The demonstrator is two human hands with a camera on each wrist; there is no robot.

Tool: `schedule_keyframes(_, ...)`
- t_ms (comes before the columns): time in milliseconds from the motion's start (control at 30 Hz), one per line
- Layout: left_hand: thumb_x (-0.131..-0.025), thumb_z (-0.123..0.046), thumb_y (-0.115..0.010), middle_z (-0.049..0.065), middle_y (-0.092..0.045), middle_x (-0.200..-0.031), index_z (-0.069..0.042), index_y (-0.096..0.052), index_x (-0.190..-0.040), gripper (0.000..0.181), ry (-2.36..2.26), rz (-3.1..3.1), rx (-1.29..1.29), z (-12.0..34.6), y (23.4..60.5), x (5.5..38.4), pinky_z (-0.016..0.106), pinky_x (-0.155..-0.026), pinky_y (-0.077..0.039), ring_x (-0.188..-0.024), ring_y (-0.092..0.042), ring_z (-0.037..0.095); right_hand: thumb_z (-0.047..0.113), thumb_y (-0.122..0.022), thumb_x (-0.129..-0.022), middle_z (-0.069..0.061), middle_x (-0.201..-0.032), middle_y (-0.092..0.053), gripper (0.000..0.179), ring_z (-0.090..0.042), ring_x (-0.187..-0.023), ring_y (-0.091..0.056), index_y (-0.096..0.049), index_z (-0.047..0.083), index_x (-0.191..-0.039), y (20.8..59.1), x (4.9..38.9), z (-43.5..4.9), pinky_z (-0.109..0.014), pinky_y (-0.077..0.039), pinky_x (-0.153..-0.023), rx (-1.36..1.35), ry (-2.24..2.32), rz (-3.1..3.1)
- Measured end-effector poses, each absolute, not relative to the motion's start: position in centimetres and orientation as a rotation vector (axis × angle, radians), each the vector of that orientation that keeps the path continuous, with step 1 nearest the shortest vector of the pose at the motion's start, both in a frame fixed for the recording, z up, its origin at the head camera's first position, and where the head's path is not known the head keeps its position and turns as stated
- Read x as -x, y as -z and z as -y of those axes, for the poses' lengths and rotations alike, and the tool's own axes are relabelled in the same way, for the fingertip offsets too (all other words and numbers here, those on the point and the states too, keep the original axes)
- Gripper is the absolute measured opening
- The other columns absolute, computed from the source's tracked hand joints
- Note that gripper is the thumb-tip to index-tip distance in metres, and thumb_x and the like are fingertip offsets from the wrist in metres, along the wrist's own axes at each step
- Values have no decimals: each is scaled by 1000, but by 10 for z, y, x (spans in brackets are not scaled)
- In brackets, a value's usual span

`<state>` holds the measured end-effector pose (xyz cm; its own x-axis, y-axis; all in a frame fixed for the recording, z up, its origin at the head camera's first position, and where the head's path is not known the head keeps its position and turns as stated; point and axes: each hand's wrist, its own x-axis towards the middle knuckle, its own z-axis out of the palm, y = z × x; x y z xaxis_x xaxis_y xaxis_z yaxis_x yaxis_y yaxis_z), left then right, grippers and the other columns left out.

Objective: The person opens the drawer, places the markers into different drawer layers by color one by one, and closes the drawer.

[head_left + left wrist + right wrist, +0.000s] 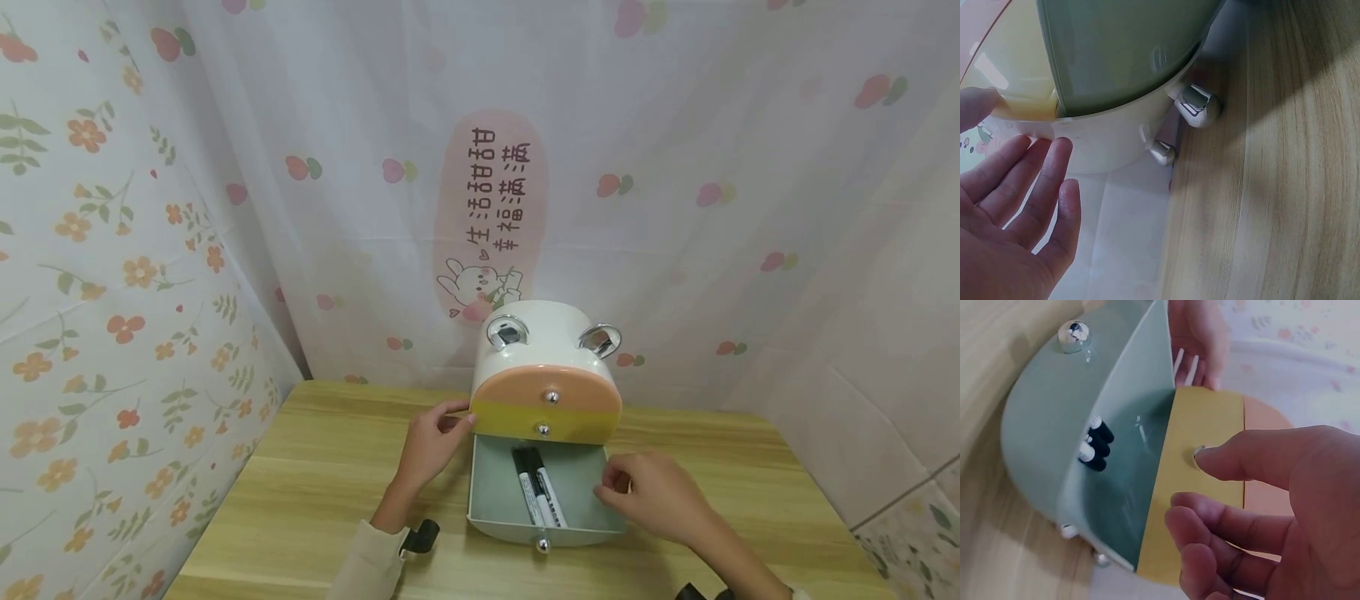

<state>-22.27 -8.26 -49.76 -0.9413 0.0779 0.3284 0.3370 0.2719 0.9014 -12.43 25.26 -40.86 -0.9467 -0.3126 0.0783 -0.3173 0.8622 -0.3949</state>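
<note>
A small rounded white desktop cabinet (551, 340) has an orange top drawer (517, 387), a yellow middle drawer (502, 421) and a grey-green bottom drawer (491, 492). The bottom drawer is pulled out, and black-capped markers (552, 500) lie inside it. My left hand (429, 446) touches the cabinet's left side. In the left wrist view its thumb lies at the yellow front's edge, with the fingers extended along the white side. Over the bottom drawer's right edge hovers my right hand (656, 493), fingers loosely bent and holding nothing. The right wrist view shows its thumb in front of the yellow drawer's knob (1199, 457).
Two shiny ear-like metal pieces (508, 332) stick out from the cabinet's top. Beneath it is a wood-grain table (330, 467). A printed curtain (360, 250) hangs close behind, and a floral cloth (112, 333) covers the left side.
</note>
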Motion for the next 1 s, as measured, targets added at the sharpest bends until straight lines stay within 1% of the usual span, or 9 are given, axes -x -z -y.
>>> schedule_keyframes(167,-104,-27,-80,15,-81,-113,-6,-81,-125,29,1737,2314,397,83,499,222,41,-82,-67,-98,-80,30,27,-87,-94,20,-70,-55,21,2,-62,-47,-70,25,-81,420,107,-268,-24,-44,-57,-488,-733,2962)
schedule_keyframes(400,-105,-29,-79,15,-81,-114,-6,-80,-126,31,1723,2335,403,84,497,222,45,-83,-67,-99,-80,29,23,-87,-94,22,-70,-54,23,4,-64,-47,-68,25,-81,446,89,-275,-22,-45,-57,-486,-846,2947)
schedule_keyframes(567,-105,-28,-79,15,-80,-116,-8,-80,-127,30,1719,2351,415,86,496,221,42,-83,-67,-99,-80,28,24,-87,-95,21,-73,-59,17,3,-66,-50,-74,23,-84,454,83,-265,-23,-49,-60,-434,-888,3053)
schedule_keyframes(767,-104,-27,-80,12,-81,-118,-9,-80,-127,29,1672,2388,437,90,499,220,36,-81,-66,-99,-80,27,24,-85,-96,22,-74,-64,10,4,-66,-54,-81,21,-88,470,79,-250,-24,-51,-60,-543,-974,3090)
schedule_keyframes(900,-104,-28,-80,9,-81,-119,-9,-80,-129,31,1619,2411,471,90,501,220,35,-78,-65,-97,-80,27,25,-81,-99,20,-75,-64,9,1,-67,-55,-83,19,-92,487,79,-238,-25,-49,-60,-573,-1092,3151)
schedule_keyframes(1000,-105,-29,-79,6,-80,-122,-11,-80,-130,30,1580,2430,498,90,503,222,37,-80,-65,-97,-80,26,26,-80,-99,18,-75,-64,10,-2,-67,-55,-83,19,-92,499,79,-227,-25,-48,-60,-543,-1164,3193)
